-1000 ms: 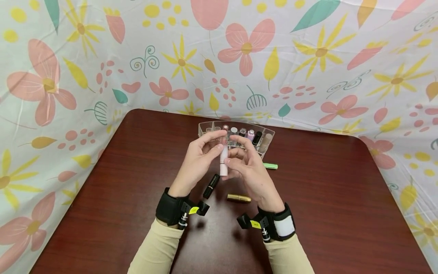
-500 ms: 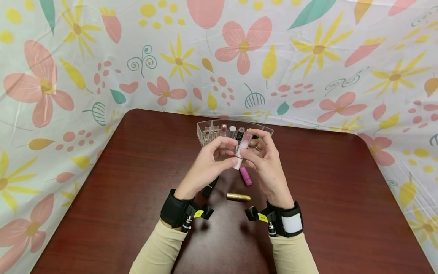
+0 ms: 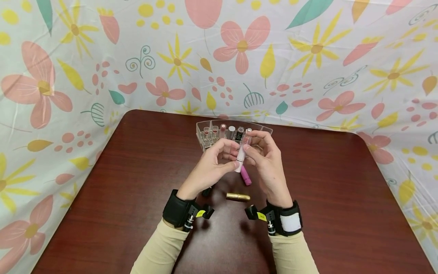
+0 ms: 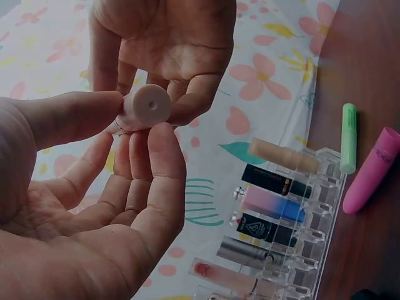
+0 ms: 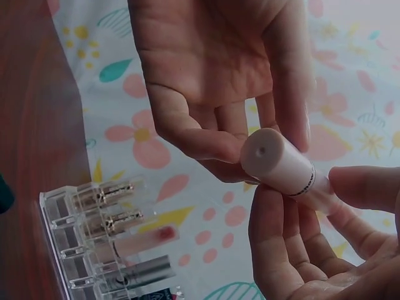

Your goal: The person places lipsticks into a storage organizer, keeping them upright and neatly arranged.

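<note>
A pale pink lipstick tube (image 3: 241,155) with a clear upper part is held in the air between both hands, tilted with its top to the right. My left hand (image 3: 211,167) pinches its lower end between thumb and fingers. The right hand (image 3: 270,167) grips the upper part, thumb on the near side. In the left wrist view, the flat round base of the tube (image 4: 152,105) faces the camera. The right wrist view shows the base and dark lettering around the tube (image 5: 281,161); the fingers partly cover its clear end.
Behind the hands stands a clear organizer (image 3: 200,134) with several lipsticks upright in it. On the table lie a magenta tube (image 3: 245,176), a gold tube (image 3: 238,196) and a mostly hidden black tube (image 3: 207,191). A green tube (image 4: 349,137) lies beside the organizer.
Both hands and the lipstick tube have moved right, and the tube has gone from upright to tilted. Left fingers have shifted from its upper end to its lower end, the right ones to the upper part.
</note>
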The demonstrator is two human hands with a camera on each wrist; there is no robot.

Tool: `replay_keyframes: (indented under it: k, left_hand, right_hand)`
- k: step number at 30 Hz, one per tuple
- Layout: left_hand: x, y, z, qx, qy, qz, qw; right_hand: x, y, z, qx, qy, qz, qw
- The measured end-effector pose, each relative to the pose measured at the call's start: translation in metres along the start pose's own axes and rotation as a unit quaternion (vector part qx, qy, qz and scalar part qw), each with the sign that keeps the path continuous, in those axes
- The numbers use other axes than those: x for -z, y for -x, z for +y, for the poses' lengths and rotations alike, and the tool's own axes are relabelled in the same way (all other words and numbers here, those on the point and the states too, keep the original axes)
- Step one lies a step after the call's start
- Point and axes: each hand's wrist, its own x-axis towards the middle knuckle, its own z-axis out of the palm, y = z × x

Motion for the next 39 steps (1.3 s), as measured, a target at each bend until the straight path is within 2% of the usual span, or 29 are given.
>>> replay_keyframes:
  k: [7,10,14,20,22,23,24,27,31,36,39]
  left_hand:
    - [0.004,-0.002,-0.004,-0.005,-0.013,0.01,0.9998]
    - [0.006,-0.004,-0.008,-0.002,-0.025,0.016,0.9996]
    - [0.009,-0.007,-0.021,0.004,-0.081,0.025,0.9964]
    - [0.012,-0.013,-0.044,0.025,-0.184,0.031,0.9821]
    - [0.013,-0.012,-0.051,0.034,-0.245,0.034,0.9683]
    - [0.014,-0.012,-0.054,0.041,-0.279,0.035,0.9586]
    - [0.014,-0.01,-0.057,0.051,-0.315,0.034,0.947]
    - [0.013,-0.005,-0.062,0.09,-0.416,0.026,0.9044]
    - [0.014,0.003,-0.06,0.152,-0.467,0.017,0.8708]
    - [0.018,0.007,-0.054,0.205,-0.501,-0.008,0.8407]
    - [0.019,0.009,-0.052,0.225,-0.511,-0.019,0.8293]
  right_hand:
    - [-0.003,-0.005,0.006,-0.002,0.011,-0.004,1.0]
    - [-0.003,-0.01,0.012,-0.01,0.034,-0.007,0.999]
    - [-0.004,-0.018,0.025,-0.015,0.092,-0.012,0.996]
    - [-0.009,-0.031,0.051,-0.003,0.169,-0.005,0.986]
    - [-0.012,-0.035,0.057,0.01,0.198,0.004,0.98]
    - [-0.013,-0.037,0.06,0.017,0.21,0.008,0.977]
    - [-0.016,-0.039,0.061,0.023,0.221,0.011,0.975]
    - [-0.024,-0.047,0.065,0.051,0.268,0.009,0.962]
    - [-0.04,-0.059,0.065,0.091,0.315,-0.009,0.945]
    - [-0.057,-0.071,0.065,0.108,0.308,-0.008,0.945]
    - [-0.063,-0.074,0.067,0.102,0.302,-0.014,0.948]
